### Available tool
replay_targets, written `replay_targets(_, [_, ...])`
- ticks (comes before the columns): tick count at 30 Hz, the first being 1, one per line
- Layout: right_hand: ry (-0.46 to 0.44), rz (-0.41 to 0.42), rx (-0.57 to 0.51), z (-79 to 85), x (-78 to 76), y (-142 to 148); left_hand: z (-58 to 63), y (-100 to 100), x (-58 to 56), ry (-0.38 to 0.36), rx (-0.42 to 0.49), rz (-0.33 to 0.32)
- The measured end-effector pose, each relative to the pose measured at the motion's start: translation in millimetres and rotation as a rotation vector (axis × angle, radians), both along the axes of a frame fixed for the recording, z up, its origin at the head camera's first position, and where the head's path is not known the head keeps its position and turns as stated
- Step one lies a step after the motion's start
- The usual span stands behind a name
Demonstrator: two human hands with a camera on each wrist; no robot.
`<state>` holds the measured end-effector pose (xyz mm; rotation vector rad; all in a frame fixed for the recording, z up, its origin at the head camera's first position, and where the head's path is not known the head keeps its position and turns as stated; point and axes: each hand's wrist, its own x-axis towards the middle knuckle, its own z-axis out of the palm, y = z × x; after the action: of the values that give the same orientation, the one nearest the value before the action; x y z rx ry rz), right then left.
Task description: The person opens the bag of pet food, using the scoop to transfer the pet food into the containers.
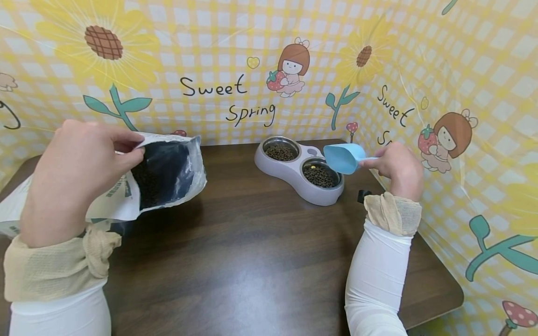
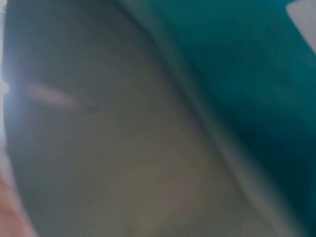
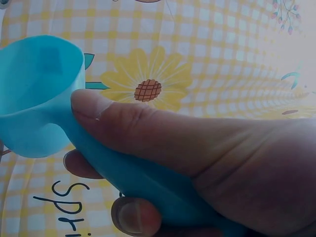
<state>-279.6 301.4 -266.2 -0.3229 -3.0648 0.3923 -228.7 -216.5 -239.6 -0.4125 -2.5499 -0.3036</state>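
Note:
My right hand (image 1: 397,168) grips the handle of a light blue scoop (image 1: 345,157), held over the right-hand bowl of a double pet bowl (image 1: 269,169). In the right wrist view the thumb lies along the scoop's handle (image 3: 143,180) and the fingers wrap beneath it; the part of the scoop's inside that shows is bare. Brown kibble (image 1: 320,176) lies in both steel bowls, with a small yellow piece on the right-hand heap. My left hand (image 1: 80,172) pinches the upper edge of an open white bag (image 1: 113,198). Its dark lining shows, with kibble inside. The left wrist view is blurred, filled by dark and teal surfaces.
The dark wooden table (image 1: 248,252) runs under everything. A yellow checked cloth (image 1: 201,56) with flowers and lettering hangs behind it and along the right side. A small black object (image 1: 364,196) shows beside the right wrist.

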Motion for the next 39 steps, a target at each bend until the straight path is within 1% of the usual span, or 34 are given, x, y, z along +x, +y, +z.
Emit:
replay_targets(3, [0.006,0.003,-0.008,0.8,0.5,-0.4,0.2,-0.2,0.2,0.007,0.002,0.0])
replay_targets(8, [0.044,0.013,-0.026,1.5,2.0,-0.8,0.2,-0.6,-0.1,0.015,0.007,-0.004])
replay_targets(11, [0.057,0.036,-0.043,2.3,2.2,-0.9,0.3,-0.9,-0.9,0.01,0.004,-0.005])
replay_targets(20, [0.029,0.094,-0.096,5.1,-1.6,-1.7,1.0,-1.4,0.1,0.006,0.005,-0.003])
replay_targets(25, [0.066,0.096,-0.13,3.5,-4.4,-4.2,0.4,-1.0,0.0,0.018,0.002,-0.012])
replay_targets(28, [0.103,0.091,-0.15,3.2,-5.9,-6.9,0.1,-0.7,-0.1,0.017,-0.004,-0.01])
replay_targets(31, [0.152,0.104,-0.172,3.0,-8.7,-14.0,0.0,-0.7,-0.9,0.016,-0.009,-0.011])
replay_targets(33, [0.169,0.124,-0.191,2.9,-11.3,-21.5,0.0,-0.8,-1.0,0.017,-0.009,-0.013])
replay_targets(35, [0.167,0.144,-0.191,1.9,-15.4,-31.2,-0.1,-0.9,-1.4,0.015,-0.009,-0.015])
replay_targets(39, [0.14,0.224,-0.192,-1.1,-24.5,-57.2,-0.2,-0.8,-0.8,0.007,-0.009,-0.008])
